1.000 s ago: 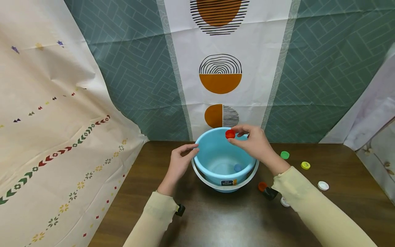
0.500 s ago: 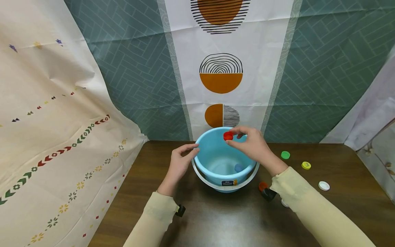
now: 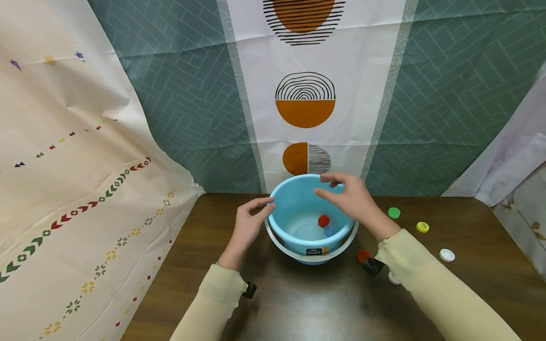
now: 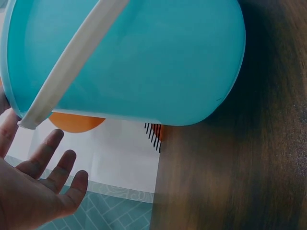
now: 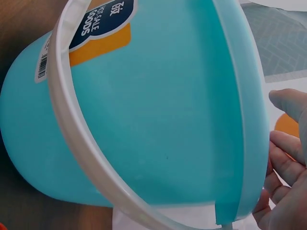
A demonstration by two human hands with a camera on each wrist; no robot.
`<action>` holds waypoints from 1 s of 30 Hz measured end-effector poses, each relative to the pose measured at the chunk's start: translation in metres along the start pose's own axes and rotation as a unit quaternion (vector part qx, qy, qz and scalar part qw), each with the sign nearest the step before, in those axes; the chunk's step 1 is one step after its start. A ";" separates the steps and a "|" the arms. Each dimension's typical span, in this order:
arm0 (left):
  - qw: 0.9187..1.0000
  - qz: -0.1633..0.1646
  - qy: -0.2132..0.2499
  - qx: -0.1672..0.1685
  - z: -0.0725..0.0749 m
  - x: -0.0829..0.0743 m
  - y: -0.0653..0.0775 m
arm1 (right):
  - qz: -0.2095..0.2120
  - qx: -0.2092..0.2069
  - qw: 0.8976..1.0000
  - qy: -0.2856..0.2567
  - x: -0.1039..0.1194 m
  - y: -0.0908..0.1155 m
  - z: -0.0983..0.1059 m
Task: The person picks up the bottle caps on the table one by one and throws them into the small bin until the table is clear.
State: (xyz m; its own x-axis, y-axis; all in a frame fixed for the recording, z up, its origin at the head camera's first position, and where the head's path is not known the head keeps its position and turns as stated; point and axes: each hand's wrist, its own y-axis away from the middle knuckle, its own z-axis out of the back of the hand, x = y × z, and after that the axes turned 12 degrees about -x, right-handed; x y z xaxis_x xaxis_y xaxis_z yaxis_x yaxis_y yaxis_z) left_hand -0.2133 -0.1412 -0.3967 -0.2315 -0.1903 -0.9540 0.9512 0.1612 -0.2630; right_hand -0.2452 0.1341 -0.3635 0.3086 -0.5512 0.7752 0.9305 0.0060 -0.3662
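A light blue bucket point(image 3: 294, 208) with a white handle point(image 4: 72, 62) stands on the table. At its left rim my left hand point(image 3: 252, 218) pinches the edge between thumb and forefinger; the other fingers point(image 4: 62, 165) spread loosely beside it. Over the right part of the opening hovers my right hand point(image 3: 351, 199), thumb and fingers apart, holding nothing. A red bottle cap point(image 3: 323, 221) lies on the bucket's floor, close to a blue cap point(image 3: 329, 230).
Right of the bucket, a green cap point(image 3: 394, 213), a yellow cap point(image 3: 423, 227), a white cap point(image 3: 447, 255) and an orange cap point(image 3: 363, 256) lie on the brown table point(image 3: 315, 303). Another white cap point(image 3: 393, 279) is partly behind the right sleeve. Patterned cloth point(image 3: 192, 94) hangs behind.
My right hand has let go of the red cap, which dropped into the bucket beside the blue one. Thumb and fingers have parted. The left hand has stayed at the rim.
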 end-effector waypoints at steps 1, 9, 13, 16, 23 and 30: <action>1.000 -0.001 0.000 0.001 0.000 0.000 0.000 | 0.002 -0.002 1.000 0.001 0.000 0.000 0.001; 1.000 0.002 -0.003 0.004 0.001 0.001 0.000 | -0.001 -0.018 1.000 0.000 -0.001 0.003 0.011; 1.000 0.003 -0.001 0.002 0.001 0.002 0.001 | 0.003 -0.039 0.999 0.004 -0.006 0.004 0.023; 1.000 0.003 -0.002 0.002 0.001 0.002 0.000 | 0.001 -0.052 0.999 0.008 -0.013 0.004 0.033; 1.000 0.001 -0.008 0.009 0.001 0.002 -0.001 | 0.009 -0.093 0.995 0.026 -0.028 0.010 0.064; 1.000 0.002 -0.020 0.002 0.001 0.001 0.001 | -0.008 -0.148 0.987 0.053 -0.050 0.022 0.102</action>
State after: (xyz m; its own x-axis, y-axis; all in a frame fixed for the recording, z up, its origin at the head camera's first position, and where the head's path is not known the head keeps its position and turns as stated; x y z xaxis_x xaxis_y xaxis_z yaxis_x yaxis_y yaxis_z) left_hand -0.2126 -0.1419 -0.3973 -0.2191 -0.2292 -0.9484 0.9530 0.1582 -0.2584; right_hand -0.2197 0.2467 -0.3576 0.2575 -0.6336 0.7295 0.8313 -0.2395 -0.5015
